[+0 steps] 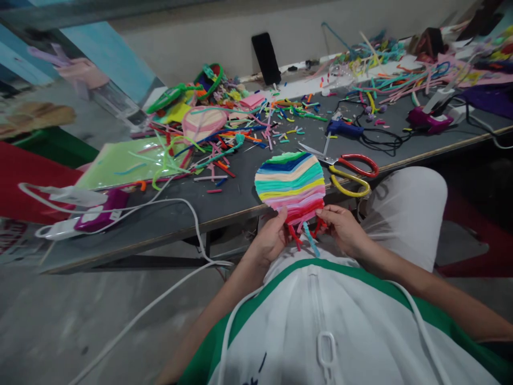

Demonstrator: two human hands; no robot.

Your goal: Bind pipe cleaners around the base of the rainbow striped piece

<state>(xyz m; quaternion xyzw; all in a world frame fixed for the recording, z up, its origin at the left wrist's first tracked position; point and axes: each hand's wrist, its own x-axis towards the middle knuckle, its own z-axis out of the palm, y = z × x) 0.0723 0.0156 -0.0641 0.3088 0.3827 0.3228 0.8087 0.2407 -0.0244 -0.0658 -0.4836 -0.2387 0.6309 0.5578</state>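
Note:
Both my hands hold a round piece made of striped pipe cleaners (292,182) in green, blue, cream, teal, yellow, pink and red. It stands over the front edge of the grey table (224,206). My left hand (271,238) pinches its lower left edge. My right hand (340,227) pinches the lower right, where loose red and blue pipe-cleaner ends (306,235) hang down. Scissors with red and yellow handles (352,172) lie just right of the piece.
A blue glue gun (343,128) with a black cord lies behind the scissors. A purple glue gun (428,120) is at the right, another (102,211) at the left. Cut pipe cleaners litter the table. A second striped piece (204,122), green sheet (120,163) and black phone (265,58) are farther back.

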